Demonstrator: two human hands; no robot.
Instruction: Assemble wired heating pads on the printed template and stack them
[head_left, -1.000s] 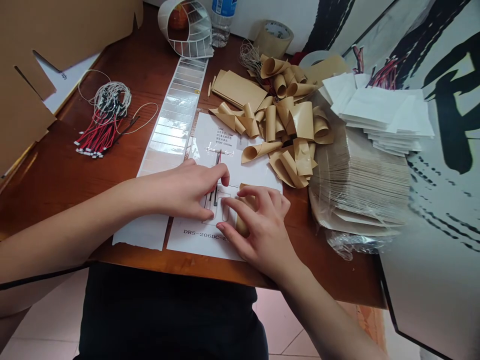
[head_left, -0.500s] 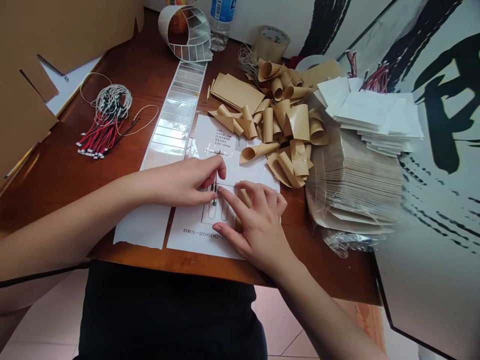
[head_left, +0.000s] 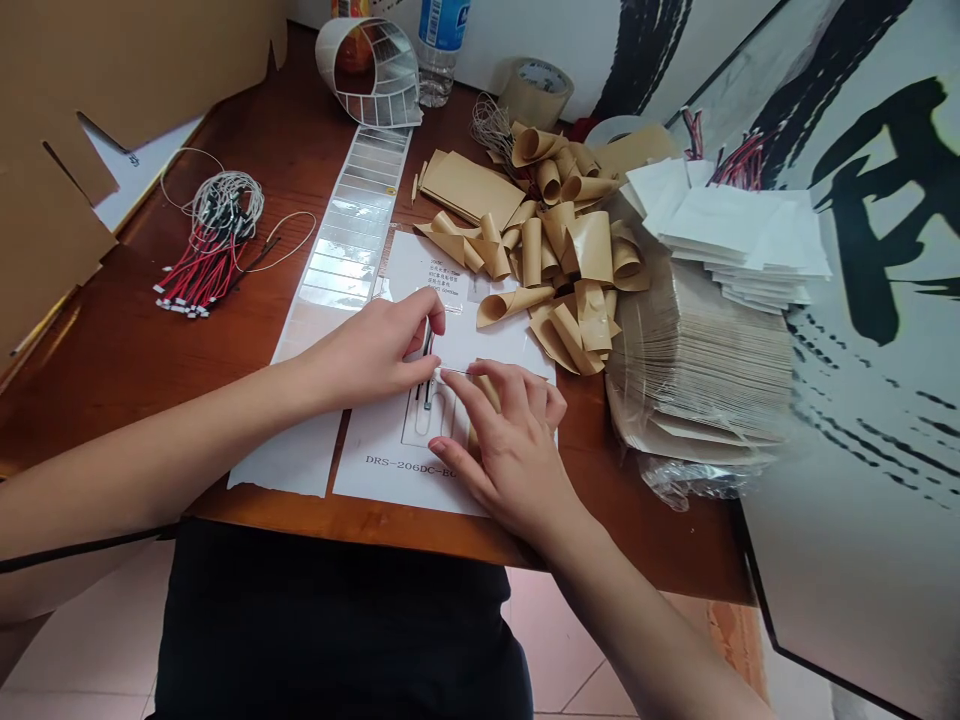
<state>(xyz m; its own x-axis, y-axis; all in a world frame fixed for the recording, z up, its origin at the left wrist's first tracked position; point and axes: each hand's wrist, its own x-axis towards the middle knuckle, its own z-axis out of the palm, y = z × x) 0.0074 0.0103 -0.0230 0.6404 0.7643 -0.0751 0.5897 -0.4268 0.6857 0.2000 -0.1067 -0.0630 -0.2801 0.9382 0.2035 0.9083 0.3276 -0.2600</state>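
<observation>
Both hands are over a white printed sheet (head_left: 382, 470) with an outline drawing and lettering. My left hand (head_left: 386, 345) is palm-down, index finger bent and thumb apart from it. In the gap between them and below the thumb shows a thin dark wired piece (head_left: 428, 390), lying along the printed outline. My right hand (head_left: 517, 430) has its fingers spread. Its index fingertip is close to my left thumb tip, beside the wired piece; whether they touch I cannot tell. Brown paper (head_left: 487, 392) shows beneath my right fingers, mostly hidden.
Left lies a bundle of red-black wires (head_left: 199, 265). A label strip (head_left: 349, 225) runs back to its roll (head_left: 367, 75) and a bottle (head_left: 441, 50). Curled brown papers (head_left: 592, 245) lie behind my right hand, beside a cardboard stack (head_left: 697, 350) with white packets (head_left: 739, 225) on top.
My left hand has shifted slightly away from me, its thumb rising along the wired piece and uncovering more of it. My right hand stays almost in place. The view has shifted slightly.
</observation>
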